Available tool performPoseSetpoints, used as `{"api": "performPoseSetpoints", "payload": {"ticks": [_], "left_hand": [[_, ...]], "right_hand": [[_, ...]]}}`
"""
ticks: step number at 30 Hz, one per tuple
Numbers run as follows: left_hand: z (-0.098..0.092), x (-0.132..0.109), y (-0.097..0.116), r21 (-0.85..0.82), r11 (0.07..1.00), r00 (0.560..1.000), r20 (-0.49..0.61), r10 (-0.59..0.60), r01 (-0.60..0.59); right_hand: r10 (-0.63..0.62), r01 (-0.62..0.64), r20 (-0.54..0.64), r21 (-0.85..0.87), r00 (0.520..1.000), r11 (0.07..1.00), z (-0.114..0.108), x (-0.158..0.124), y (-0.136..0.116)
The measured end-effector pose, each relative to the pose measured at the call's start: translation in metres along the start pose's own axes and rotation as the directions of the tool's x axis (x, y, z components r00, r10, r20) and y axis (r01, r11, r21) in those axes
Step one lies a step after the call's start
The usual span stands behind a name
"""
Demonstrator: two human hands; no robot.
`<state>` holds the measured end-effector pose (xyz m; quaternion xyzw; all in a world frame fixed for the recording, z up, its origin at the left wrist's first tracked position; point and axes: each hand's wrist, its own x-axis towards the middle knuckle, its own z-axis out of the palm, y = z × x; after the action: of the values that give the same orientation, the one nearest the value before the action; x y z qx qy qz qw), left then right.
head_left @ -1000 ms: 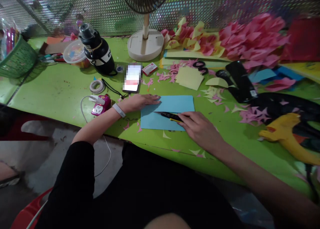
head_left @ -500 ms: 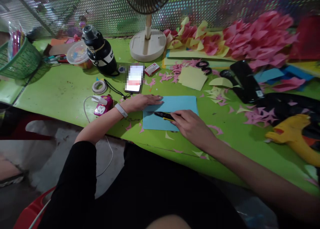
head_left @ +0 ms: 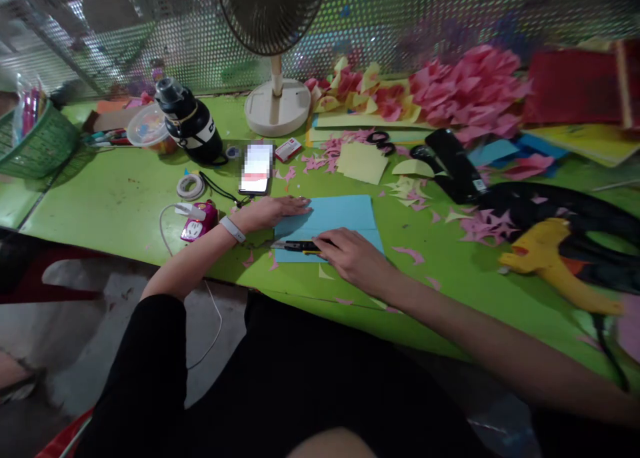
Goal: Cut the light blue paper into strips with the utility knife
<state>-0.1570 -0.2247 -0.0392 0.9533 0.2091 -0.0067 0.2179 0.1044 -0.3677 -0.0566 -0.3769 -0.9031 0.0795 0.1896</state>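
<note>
A sheet of light blue paper (head_left: 345, 211) lies on the green table in front of me, with a thin line running across it from side to side; whether that is a cut or a crease I cannot tell. My left hand (head_left: 273, 211) presses flat on the paper's upper left part, fingers stretched out. In my right hand (head_left: 353, 255) is a black and yellow utility knife (head_left: 300, 246). Its blade is out and points left, over the paper's lower left edge. Pink and pale yellow scraps lie around the paper.
A pink power adapter (head_left: 197, 223), a tape roll (head_left: 191, 187) and a phone (head_left: 256, 169) lie left of the paper. Behind stand a black bottle (head_left: 193, 128) and a fan (head_left: 277, 108). A yellow glue gun (head_left: 545, 251) lies right, near pink paper petals (head_left: 473, 88).
My right hand has drawn the utility knife left and toward me, to the paper's lower left edge. A line now shows across the paper. My left hand stays flat; the view has shifted right.
</note>
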Motion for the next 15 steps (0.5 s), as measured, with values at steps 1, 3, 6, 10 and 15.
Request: {"api": "performPoseSetpoints", "payload": {"ticks": [1, 3, 6, 10, 15], "left_hand": [[-0.001, -0.001, 0.000, 0.005, 1.000, 1.000, -0.014, 0.006, -0.006], [-0.002, -0.002, 0.002, 0.012, 1.000, 0.998, -0.054, 0.021, -0.020], [-0.004, -0.004, 0.004, 0.021, 0.999, 0.992, -0.116, 0.046, -0.044], [-0.008, -0.005, 0.007, 0.046, 0.997, 0.986, -0.153, 0.067, -0.061], [-0.014, -0.003, 0.010, 0.117, 0.993, 0.995, -0.092, 0.047, -0.036]], "right_hand": [[-0.006, 0.006, -0.010, 0.009, 1.000, 1.000, -0.003, -0.005, 0.000], [0.026, -0.026, -0.055, 0.009, 0.998, 1.000, -0.013, -0.021, 0.007], [0.195, -0.201, -0.175, -0.019, 0.965, 0.979, -0.030, -0.059, 0.030], [0.478, -0.529, -0.314, -0.097, 0.820, 0.843, -0.049, -0.115, 0.073], [0.524, -0.584, -0.262, -0.301, 0.810, 0.754, -0.054, -0.119, 0.092]]}}
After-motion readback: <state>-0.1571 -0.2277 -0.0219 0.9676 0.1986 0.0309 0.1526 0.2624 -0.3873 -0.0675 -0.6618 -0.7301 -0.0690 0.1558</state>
